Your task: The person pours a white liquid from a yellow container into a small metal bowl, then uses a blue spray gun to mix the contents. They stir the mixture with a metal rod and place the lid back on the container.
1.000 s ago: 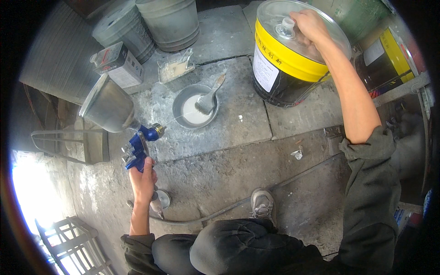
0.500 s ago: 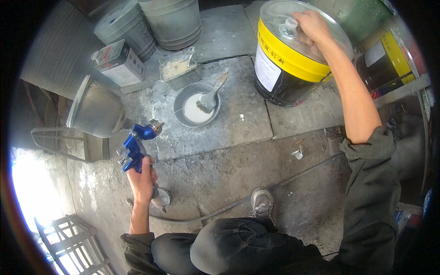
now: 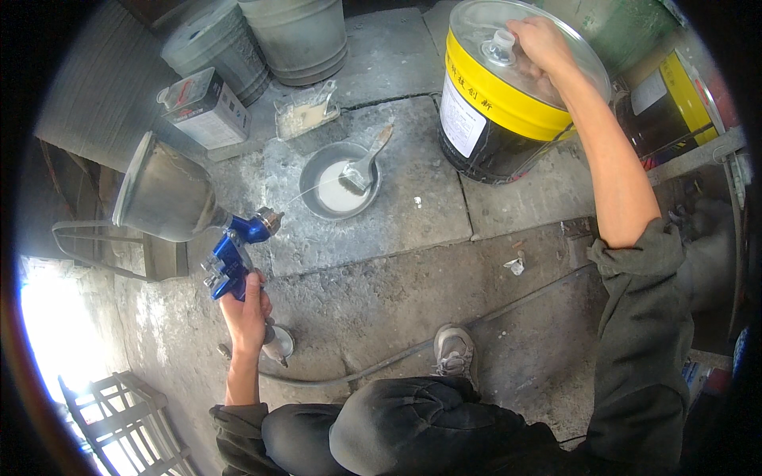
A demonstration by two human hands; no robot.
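A blue spray gun with a translucent, dusty cup tipped to the left is in my left hand. My right hand lies curled on the metal lid of a yellow-and-black drum, beside its clear plastic spout; what its fingers hold is hidden. Between my hands, a grey bowl holds white liquid, with a paintbrush resting in it. Behind the bowl sits a crusted clear tray.
At the back stand grey pails, a rectangular metal can, a green container and another drum. A hose crosses the floor by my shoe. A slatted frame is at lower left.
The spray gun's cup has tipped further left since the earliest frame and holds about that angle now. My right hand stays on the drum lid.
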